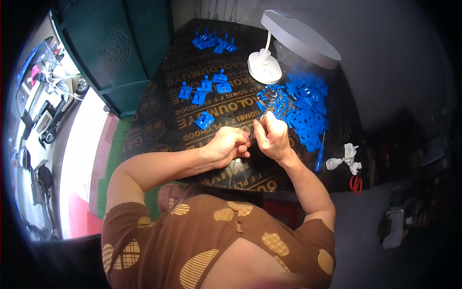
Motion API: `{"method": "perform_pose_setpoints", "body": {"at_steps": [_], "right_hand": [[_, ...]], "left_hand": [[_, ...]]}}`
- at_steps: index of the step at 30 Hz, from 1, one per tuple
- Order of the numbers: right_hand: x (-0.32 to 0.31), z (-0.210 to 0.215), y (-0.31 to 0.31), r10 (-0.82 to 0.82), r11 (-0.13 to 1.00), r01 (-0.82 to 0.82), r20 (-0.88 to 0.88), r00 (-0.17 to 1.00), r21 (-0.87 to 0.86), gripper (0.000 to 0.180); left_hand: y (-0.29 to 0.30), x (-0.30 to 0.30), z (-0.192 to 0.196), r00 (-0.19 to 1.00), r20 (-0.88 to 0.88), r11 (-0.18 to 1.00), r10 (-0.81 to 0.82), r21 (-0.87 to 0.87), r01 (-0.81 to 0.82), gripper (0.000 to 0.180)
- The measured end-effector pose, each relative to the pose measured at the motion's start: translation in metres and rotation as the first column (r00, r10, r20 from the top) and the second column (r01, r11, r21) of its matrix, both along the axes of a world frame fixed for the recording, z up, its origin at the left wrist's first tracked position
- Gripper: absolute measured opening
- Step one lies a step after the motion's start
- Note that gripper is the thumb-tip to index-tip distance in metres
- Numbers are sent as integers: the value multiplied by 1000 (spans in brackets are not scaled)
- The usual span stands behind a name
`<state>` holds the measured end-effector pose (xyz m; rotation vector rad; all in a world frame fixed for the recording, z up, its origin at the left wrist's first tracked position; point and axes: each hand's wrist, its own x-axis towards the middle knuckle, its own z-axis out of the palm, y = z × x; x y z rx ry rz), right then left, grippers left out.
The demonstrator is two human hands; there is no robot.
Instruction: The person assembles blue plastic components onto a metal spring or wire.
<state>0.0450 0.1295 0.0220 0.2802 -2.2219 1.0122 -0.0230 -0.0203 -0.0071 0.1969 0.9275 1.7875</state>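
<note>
My left hand [229, 146] is closed over the table near its front edge, thumb and fingers pinched together. Beside it my right hand [272, 137] is closed in a pinch too. A small dark piece [251, 135] shows between the fingertips of both hands, too small to name. Just beyond my right hand lie small metal and blue parts [273, 102] in a loose heap. They run into a bigger pile of flat blue plastic pieces [310, 108] on the right. A single blue plastic piece [205, 120] lies beyond my left hand.
Blue pieces with upright stems stand in a nearer group [206, 85] and a farther group [214, 41]. A white lamp [264, 72] leans over the dark printed table [163, 106]. A blue-handled screwdriver [319, 158], a white plug-like item [334, 164] and a red loop [355, 184] lie right.
</note>
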Motion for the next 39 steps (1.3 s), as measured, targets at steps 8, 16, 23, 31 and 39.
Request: {"method": "perform_pose_setpoints", "body": {"at_steps": [8, 16, 23, 31, 39], "right_hand": [[0, -7, 2, 31, 1000, -32, -66, 997, 0, 20], [3, -7, 6, 30, 995, -15, -145, 989, 103, 19], [2, -9, 8, 44, 995, -32, -127, 991, 96, 22], [3, -8, 8, 58, 995, -50, -93, 994, 84, 23], [2, -13, 13, 85, 995, -77, -117, 989, 69, 20]], "left_hand": [[-5, -2, -2, 999, 36, 999, -2, 48, 1, 8], [-5, -5, -3, 997, 67, 998, -38, 62, 34, 13], [-5, -4, 3, 997, 77, 998, -18, 57, 14, 9], [-6, -3, 2, 997, 72, 998, -17, 63, 12, 11], [-7, -2, -2, 998, 38, 996, -39, 82, 36, 17]]}}
